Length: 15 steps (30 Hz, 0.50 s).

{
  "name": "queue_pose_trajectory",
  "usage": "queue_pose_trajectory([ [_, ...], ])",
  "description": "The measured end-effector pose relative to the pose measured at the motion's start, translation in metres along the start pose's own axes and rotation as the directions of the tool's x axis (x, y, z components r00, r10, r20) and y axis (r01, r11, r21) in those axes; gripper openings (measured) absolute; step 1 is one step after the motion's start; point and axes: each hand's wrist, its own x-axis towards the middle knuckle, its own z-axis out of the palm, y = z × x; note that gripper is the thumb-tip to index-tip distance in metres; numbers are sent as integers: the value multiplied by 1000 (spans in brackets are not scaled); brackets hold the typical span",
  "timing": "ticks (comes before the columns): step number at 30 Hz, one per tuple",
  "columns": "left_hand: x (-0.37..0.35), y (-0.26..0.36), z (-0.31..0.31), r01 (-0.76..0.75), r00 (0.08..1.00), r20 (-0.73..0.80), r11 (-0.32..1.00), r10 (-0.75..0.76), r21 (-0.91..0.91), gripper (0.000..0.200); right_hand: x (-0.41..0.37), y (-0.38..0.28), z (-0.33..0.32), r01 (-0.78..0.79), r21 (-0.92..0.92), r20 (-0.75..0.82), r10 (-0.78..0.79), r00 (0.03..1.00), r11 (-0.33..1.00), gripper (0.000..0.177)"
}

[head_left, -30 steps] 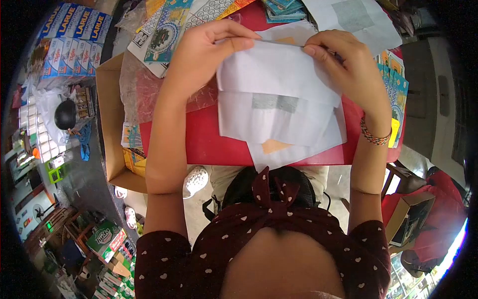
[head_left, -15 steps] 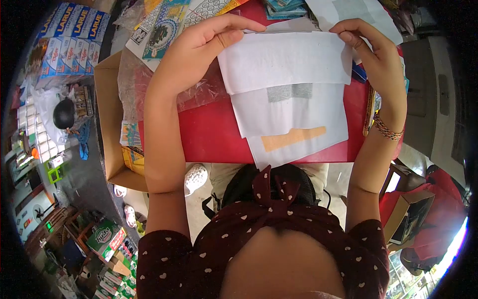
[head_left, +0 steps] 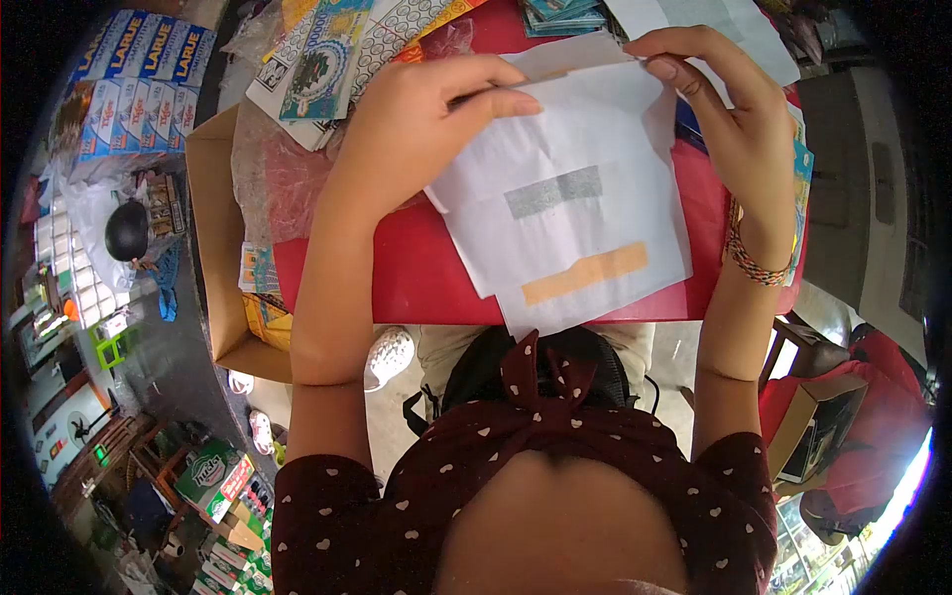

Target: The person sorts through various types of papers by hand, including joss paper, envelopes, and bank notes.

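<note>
Several thin white paper sheets [head_left: 585, 129] lie overlapping at the front of the red table. One has a grey rectangle [head_left: 553, 192] on it, and below that an orange rectangle [head_left: 585, 274] shows on the lowest sheet. My left hand [head_left: 446, 114] pinches the upper left part of the top sheet between thumb and fingers. At the upper right corner, my right hand [head_left: 729, 109] holds the sheet's edge between thumb and forefinger. The far edge is lifted a little, and another white sheet shows behind it.
Printed sheets and a banknote-like paper [head_left: 322, 69] lie at the table's back left, beside clear plastic wrap [head_left: 283, 183]. Blue packets [head_left: 563, 18] sit at the back. A cardboard box [head_left: 213, 258] stands left of the red table [head_left: 416, 273].
The upper white flap no longer covers the middle, so the grey rectangle shows whole and tilted. My left hand has come slightly nearer, and my right fingertips have shifted left.
</note>
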Motion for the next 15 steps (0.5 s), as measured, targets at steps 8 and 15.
queue_pose_trajectory([
  [8, 12, -19, -14, -51, 893, -320, 636, -316, -770, 22, 3, 23, -22, -122, 429, -165, 211, 964, 895, 32],
  [15, 9, -18, -8, 228, 966, 147, 429, -214, -874, 31, 12, -8, 14, -379, 911, 205, 621, 757, 161, 46],
])
